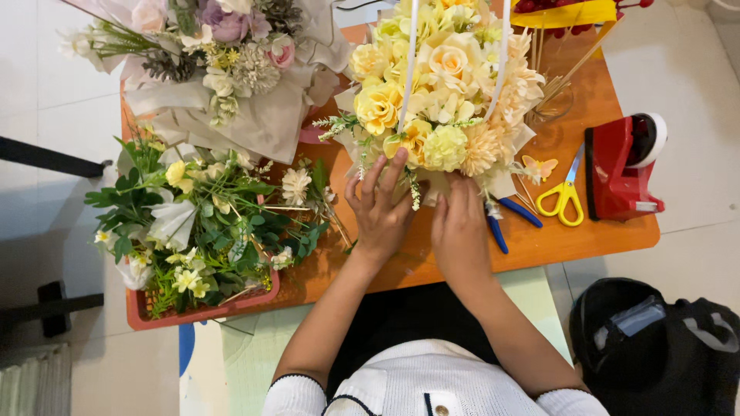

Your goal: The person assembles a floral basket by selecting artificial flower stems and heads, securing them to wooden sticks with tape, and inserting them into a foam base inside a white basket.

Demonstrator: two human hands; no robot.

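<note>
On the orange bench [586,239], a yellow bouquet [439,92] stands just ahead of the person. The left hand [379,212] rests spread against its lower blooms; the right hand [460,231] presses its base, grip unclear. Arranging seems underway; steady, gentle pressure is needed.

No packages, labels, signs or screens are in view; nothing on the table or the floor is of that kind
</note>
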